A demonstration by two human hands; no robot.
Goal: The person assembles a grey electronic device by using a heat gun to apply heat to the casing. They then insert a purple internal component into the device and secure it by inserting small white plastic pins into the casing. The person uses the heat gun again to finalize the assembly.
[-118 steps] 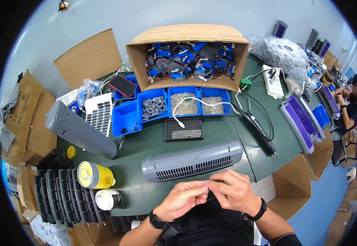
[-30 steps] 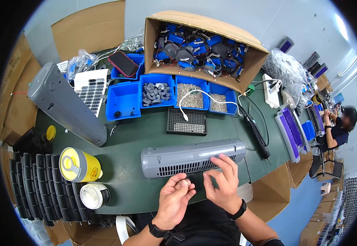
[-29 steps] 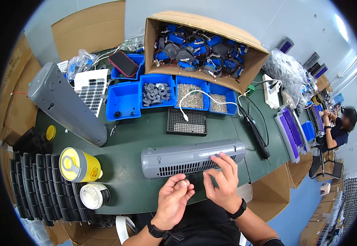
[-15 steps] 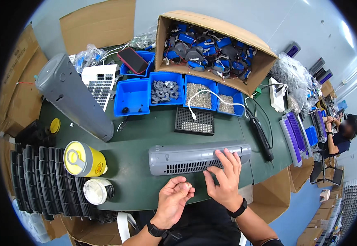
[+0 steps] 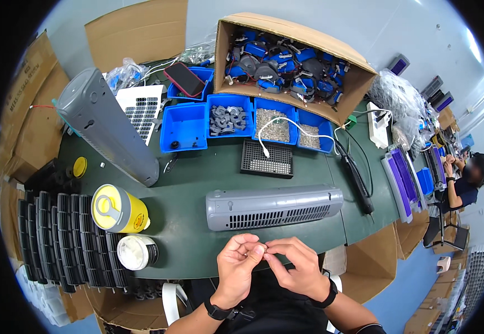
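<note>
My left hand (image 5: 235,273) is pinched, thumb against forefinger, at the near edge of the table. Against its fingertips press those of my right hand (image 5: 302,268), also pinched. A tiny brownish or metallic bit shows where the fingertips meet, too small to name. Just beyond both hands a long grey plastic housing (image 5: 275,197) lies on its side, its slotted vents toward me. Neither hand touches it.
A second grey housing (image 5: 111,131) stands upright at left, near a yellow-lidded tub (image 5: 133,214) and a white-lidded jar (image 5: 133,253). Blue bins (image 5: 184,119) of small parts line the back below a cardboard box (image 5: 286,28). An electric screwdriver (image 5: 356,178) lies right.
My right hand has left the grey housing and come left and nearer to me, meeting my left hand's fingertips. The left hand stays about where it was.
</note>
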